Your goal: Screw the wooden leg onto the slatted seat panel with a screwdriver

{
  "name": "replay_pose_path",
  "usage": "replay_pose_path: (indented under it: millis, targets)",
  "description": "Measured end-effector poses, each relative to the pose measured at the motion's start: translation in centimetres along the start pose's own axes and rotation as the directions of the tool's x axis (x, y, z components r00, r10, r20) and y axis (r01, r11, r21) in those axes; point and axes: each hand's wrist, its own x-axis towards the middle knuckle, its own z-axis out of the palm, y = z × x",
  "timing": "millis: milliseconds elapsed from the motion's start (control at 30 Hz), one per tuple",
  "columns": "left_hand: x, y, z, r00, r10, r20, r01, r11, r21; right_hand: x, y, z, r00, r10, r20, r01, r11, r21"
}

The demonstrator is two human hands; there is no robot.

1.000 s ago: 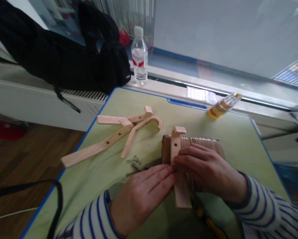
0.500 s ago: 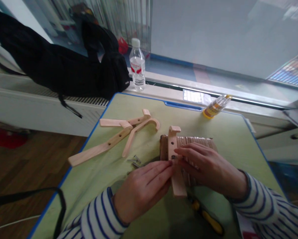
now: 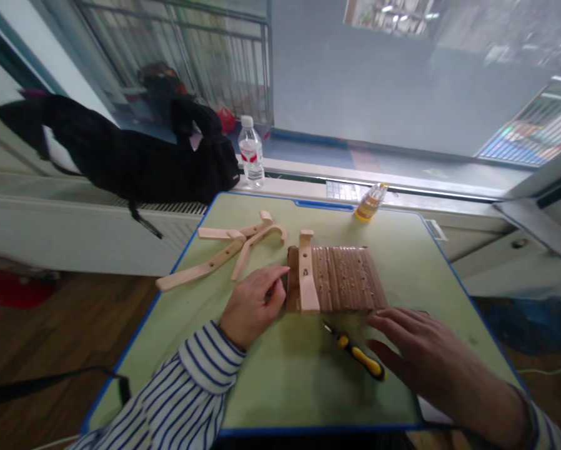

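A pale wooden hook piece [image 3: 308, 290] with drilled holes lies upright in view across a brown corrugated cardboard block [image 3: 346, 278]. A small dark metal part sits in one of its holes. My left hand [image 3: 255, 303] is at the block's left edge, index finger stretched out and thumb apart from it; whether the fingertips touch the block I cannot tell. My right hand [image 3: 418, 356] hovers by the block's front right corner, fingers apart and holding nothing. Between the hands lies a yellow and black screwdriver [image 3: 360, 356], tip toward the block. The loose screws are hidden from view.
Several more wooden pieces [image 3: 215, 262] lie crossed at the table's left. A bottle with a yellow base [image 3: 370, 203] stands at the back right edge. On the sill are a water bottle [image 3: 251, 153] and a black bag [image 3: 149, 162]. The table [image 3: 262, 400] has a blue rim.
Both hands have come away from the wooden hook piece, the left to the block's left side, the right toward the screwdriver. The camera view has shifted, showing more of the block.
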Motion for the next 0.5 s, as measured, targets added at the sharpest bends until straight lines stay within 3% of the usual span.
replay_pose_path:
  millis: [167, 367, 500]
  targets:
    - [0.0, 1.0, -0.3, 0.991, -0.135, 0.009, 0.135, 0.991, -0.002, -2.9, -2.9, 1.5, 0.991, 0.130, 0.042, -0.126, 0.988, -0.088]
    - [-1.0, 2.8, -1.4, 0.957, -0.289, 0.014, 0.290, 0.954, -0.072, -3.6, -5.9, 2.5, 0.960, 0.280, 0.002, -0.277, 0.953, -0.125]
    - [-2.4, 3.9, -2.0, 0.946, -0.321, 0.034, 0.323, 0.942, -0.088, -4.0, -7.0, 3.3, 0.949, 0.315, -0.024, -0.314, 0.933, -0.176]
